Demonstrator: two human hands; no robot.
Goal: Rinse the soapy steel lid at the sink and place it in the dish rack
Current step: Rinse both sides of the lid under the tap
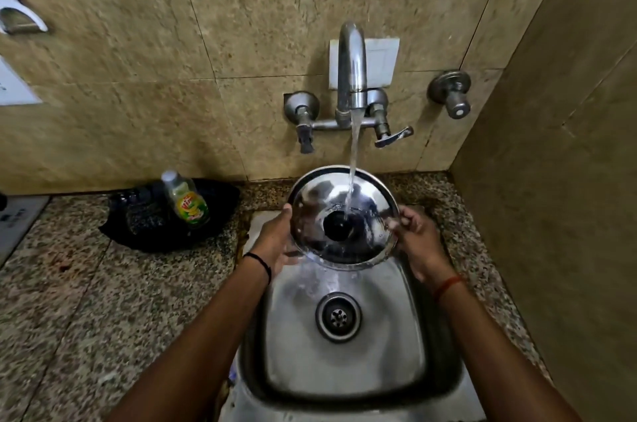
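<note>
One speckled stone bench (pixel 103 301) carries one rounded steel sink (pixel 396 370), and above it your two hands, left hand (pixel 275 242) and right hand (pixel 418 242), each grip opposite rims of one round, shiny steel lid (pixel 310 200), tilted toward you, black knob (pixel 339 223) under one tap (pixel 351 66) stream.

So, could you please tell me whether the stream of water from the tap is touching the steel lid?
Touching. The head view shows the water stream landing on the steel lid beside its black knob, while both hands hold the rim.
</note>
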